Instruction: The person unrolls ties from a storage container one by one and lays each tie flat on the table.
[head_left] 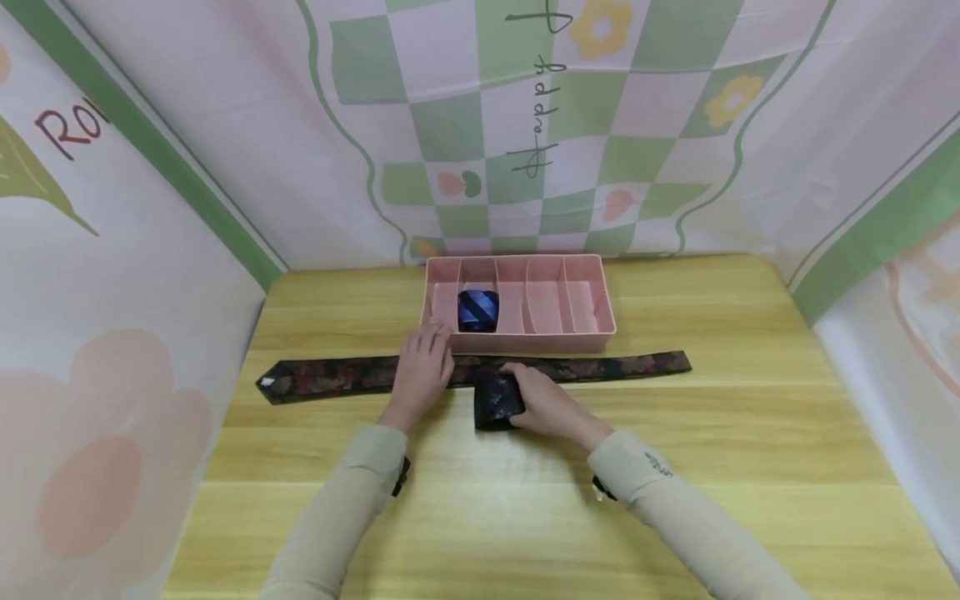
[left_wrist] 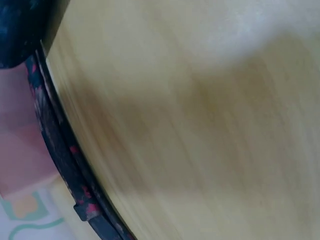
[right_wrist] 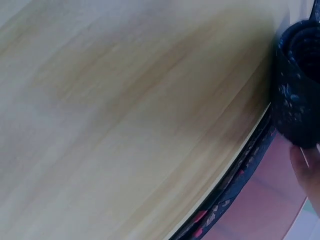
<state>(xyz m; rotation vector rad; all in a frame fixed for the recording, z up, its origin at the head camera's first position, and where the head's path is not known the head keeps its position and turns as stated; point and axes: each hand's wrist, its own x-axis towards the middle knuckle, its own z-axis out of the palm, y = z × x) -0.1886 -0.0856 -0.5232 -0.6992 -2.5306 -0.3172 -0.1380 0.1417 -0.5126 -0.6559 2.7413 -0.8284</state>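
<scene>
My right hand [head_left: 551,402] grips a rolled-up dark necktie [head_left: 497,406] with a small pale pattern, just in front of a flat tie. In the right wrist view the roll [right_wrist: 292,107] shows its coiled layers, with fingertips [right_wrist: 309,172] against its lower side. The flat necktie [head_left: 322,380], dark with red and brown flowers, lies stretched across the table and passes under both hands. My left hand [head_left: 425,367] reaches over it, fingers extended to the front left corner of a pink divided box [head_left: 532,342]. A rolled blue striped necktie [head_left: 477,310] sits in the box's second compartment from the left.
The wooden table [head_left: 525,517] ends at a fabric backdrop [head_left: 510,200] with a checked pattern, close behind the box. Fabric side panels [head_left: 135,350] stand along the left and right. Nothing shows in the box's other compartments [head_left: 581,304].
</scene>
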